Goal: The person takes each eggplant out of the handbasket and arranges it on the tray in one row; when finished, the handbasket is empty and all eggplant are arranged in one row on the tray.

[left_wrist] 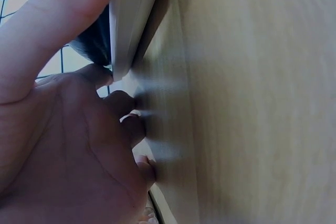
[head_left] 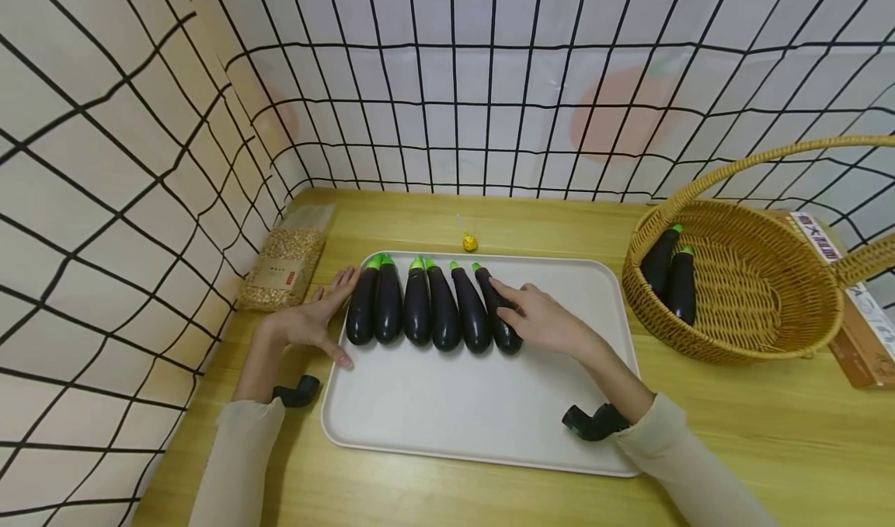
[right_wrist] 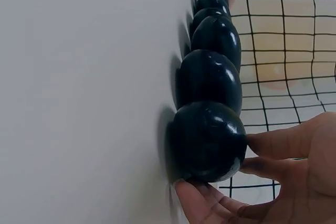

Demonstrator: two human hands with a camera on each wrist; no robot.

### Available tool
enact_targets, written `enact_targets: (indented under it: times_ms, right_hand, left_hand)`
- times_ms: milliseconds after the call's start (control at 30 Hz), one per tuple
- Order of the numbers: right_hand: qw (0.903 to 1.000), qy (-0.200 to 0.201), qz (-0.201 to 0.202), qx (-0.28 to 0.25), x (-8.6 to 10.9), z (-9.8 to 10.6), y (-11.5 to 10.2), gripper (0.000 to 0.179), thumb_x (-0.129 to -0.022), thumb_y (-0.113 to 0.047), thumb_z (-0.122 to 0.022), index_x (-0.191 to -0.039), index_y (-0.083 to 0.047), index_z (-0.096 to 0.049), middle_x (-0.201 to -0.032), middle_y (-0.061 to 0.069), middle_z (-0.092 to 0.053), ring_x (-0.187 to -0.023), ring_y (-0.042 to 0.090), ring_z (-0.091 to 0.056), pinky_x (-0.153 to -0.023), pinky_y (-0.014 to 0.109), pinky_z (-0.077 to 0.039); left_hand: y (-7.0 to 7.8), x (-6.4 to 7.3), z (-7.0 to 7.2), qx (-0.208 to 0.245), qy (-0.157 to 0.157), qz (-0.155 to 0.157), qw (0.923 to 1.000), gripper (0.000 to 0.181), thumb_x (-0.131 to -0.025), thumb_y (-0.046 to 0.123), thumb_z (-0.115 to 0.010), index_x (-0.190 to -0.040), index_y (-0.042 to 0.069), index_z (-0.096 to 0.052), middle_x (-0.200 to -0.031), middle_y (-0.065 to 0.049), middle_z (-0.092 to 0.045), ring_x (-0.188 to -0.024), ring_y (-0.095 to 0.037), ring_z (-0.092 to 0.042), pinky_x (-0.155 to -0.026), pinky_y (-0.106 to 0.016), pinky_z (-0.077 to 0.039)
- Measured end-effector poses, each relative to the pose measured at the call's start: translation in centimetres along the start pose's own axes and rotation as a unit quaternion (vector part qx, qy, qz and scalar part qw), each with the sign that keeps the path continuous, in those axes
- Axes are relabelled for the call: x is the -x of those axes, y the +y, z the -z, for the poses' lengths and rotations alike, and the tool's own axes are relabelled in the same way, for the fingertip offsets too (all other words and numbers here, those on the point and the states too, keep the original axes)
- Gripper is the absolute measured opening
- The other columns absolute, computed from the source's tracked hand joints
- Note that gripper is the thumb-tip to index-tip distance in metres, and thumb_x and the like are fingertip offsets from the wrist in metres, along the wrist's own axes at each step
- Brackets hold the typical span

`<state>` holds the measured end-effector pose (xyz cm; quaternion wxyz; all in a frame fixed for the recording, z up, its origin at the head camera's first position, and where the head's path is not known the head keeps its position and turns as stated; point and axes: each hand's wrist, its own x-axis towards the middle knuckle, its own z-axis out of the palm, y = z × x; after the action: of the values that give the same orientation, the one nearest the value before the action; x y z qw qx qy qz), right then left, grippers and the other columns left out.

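Observation:
Several dark purple eggplants (head_left: 445, 309) lie side by side on a pale rectangular tray (head_left: 433, 410), green stem ends at the far side. My right hand (head_left: 545, 321) holds the rightmost eggplant (right_wrist: 207, 142). In the right wrist view, fingers touch its top and its outer side close to the tray. My left hand (head_left: 308, 325) is spread at the tray's left edge, beside the leftmost eggplant (head_left: 361, 309). Its thumb (left_wrist: 58, 19) lies over the rim, and the other fingertips reach down past the tray's outer side towards the wood.
A wicker basket (head_left: 741, 340) with a tall handle stands on the right, two eggplants (head_left: 681, 286) inside. Behind it lies a printed box (head_left: 860, 333). A bag of grains (head_left: 280, 270) lies at left, a small yellow object (head_left: 469, 242) behind the tray. Black netting (head_left: 454, 107) encloses the table.

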<state>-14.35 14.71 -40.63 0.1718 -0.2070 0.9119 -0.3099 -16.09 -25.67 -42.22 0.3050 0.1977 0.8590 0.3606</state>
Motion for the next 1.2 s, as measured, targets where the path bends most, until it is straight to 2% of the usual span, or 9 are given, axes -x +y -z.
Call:
enact_targets:
  times_ms: [167,233,333,500,767,833,1000,1100,1200]
  right_hand:
    - [1.0000,0.002,-0.004,-0.008,0.6,0.7,0.5,0.057,-0.108,-0.022,-0.051,-0.160,-0.006,-0.037,-0.098,0.015,-0.060,-0.091,0.024,-0.054,-0.075,0.034,-0.047]
    - [0.9998,0.010,-0.003,-0.014,1.4,1.5,0.7,0.056,-0.109,-0.026,-0.050,-0.160,-0.007,-0.037,-0.112,0.020,-0.062,-0.101,0.027,-0.060,-0.082,0.039,-0.052]
    - [0.9995,0.024,-0.004,-0.021,3.2,3.3,1.2,0.056,-0.110,-0.032,-0.049,-0.161,-0.010,-0.037,-0.128,0.024,-0.062,-0.113,0.032,-0.064,-0.088,0.043,-0.056]
    - [0.9985,0.034,-0.018,-0.038,7.2,7.2,2.9,0.058,-0.109,-0.037,-0.052,-0.162,-0.018,-0.038,-0.140,0.019,-0.061,-0.122,0.033,-0.063,-0.086,0.037,-0.056]
    - [0.9966,0.050,-0.047,-0.045,13.0,11.7,8.3,0.051,-0.110,-0.030,-0.052,-0.159,-0.018,-0.043,-0.139,0.015,-0.065,-0.107,-0.006,-0.064,-0.084,0.017,-0.056]
    - [0.9949,0.064,-0.061,-0.047,13.9,12.3,9.7,0.052,-0.110,-0.029,-0.051,-0.159,-0.016,-0.042,-0.135,0.008,-0.067,-0.104,-0.010,-0.064,-0.083,0.017,-0.057]
    - [0.9858,0.110,-0.114,-0.056,14.8,12.7,12.7,0.059,-0.108,-0.032,-0.055,-0.162,-0.013,-0.037,-0.116,-0.028,-0.063,-0.093,-0.009,-0.067,-0.076,0.014,-0.055]
    - [0.9788,0.130,-0.148,-0.055,14.6,12.5,14.1,0.072,-0.107,-0.036,-0.055,-0.165,-0.008,-0.022,-0.122,-0.006,-0.070,-0.086,-0.009,-0.065,-0.070,0.015,-0.054]
    - [0.9754,0.114,-0.184,-0.042,14.1,12.2,15.0,0.087,-0.107,-0.043,-0.053,-0.166,-0.004,-0.002,-0.138,0.036,-0.054,-0.088,0.007,-0.071,-0.071,0.025,-0.056]
  left_hand:
    - [0.0,-0.2,-0.1,-0.002,0.000,-0.002,1.0000,0.156,-0.062,0.027,-0.101,-0.165,0.015,0.016,-0.168,-0.018,0.033,-0.156,-0.037,0.032,-0.123,-0.065,0.023]
    - [0.0,-0.2,-0.1,-0.003,0.002,-0.001,1.0000,0.156,-0.062,0.027,-0.100,-0.165,0.015,0.016,-0.168,-0.018,0.032,-0.156,-0.037,0.031,-0.123,-0.065,0.023]
    - [-0.1,-0.2,-0.1,-0.004,0.001,-0.002,1.0000,0.156,-0.062,0.028,-0.101,-0.165,0.015,0.016,-0.168,-0.018,0.032,-0.156,-0.038,0.031,-0.123,-0.066,0.023]
    - [0.0,0.1,-0.1,-0.009,0.001,-0.004,1.0000,0.157,-0.062,0.028,-0.101,-0.165,0.014,0.016,-0.168,-0.019,0.032,-0.156,-0.039,0.031,-0.122,-0.067,0.022]
    - [0.1,0.2,-0.2,-0.008,0.001,-0.010,0.9999,0.156,-0.063,0.029,-0.100,-0.165,0.014,0.016,-0.168,-0.020,0.032,-0.155,-0.041,0.031,-0.122,-0.068,0.022]
    - [0.1,0.2,-0.2,-0.007,0.001,-0.010,0.9999,0.155,-0.063,0.029,-0.100,-0.165,0.014,0.016,-0.168,-0.021,0.032,-0.155,-0.041,0.031,-0.122,-0.067,0.022]
    - [0.2,0.1,-0.2,-0.009,0.001,-0.005,0.9999,0.156,-0.063,0.029,-0.100,-0.165,0.014,0.017,-0.168,-0.021,0.032,-0.155,-0.041,0.031,-0.122,-0.067,0.022]
    - [0.2,0.0,-0.1,-0.013,0.001,-0.004,0.9999,0.157,-0.063,0.029,-0.100,-0.165,0.014,0.017,-0.168,-0.020,0.032,-0.156,-0.040,0.031,-0.122,-0.067,0.022]
    - [0.1,0.0,-0.1,-0.012,0.000,-0.006,0.9999,0.157,-0.062,0.030,-0.100,-0.165,0.013,0.018,-0.167,-0.021,0.032,-0.155,-0.041,0.031,-0.122,-0.068,0.022]
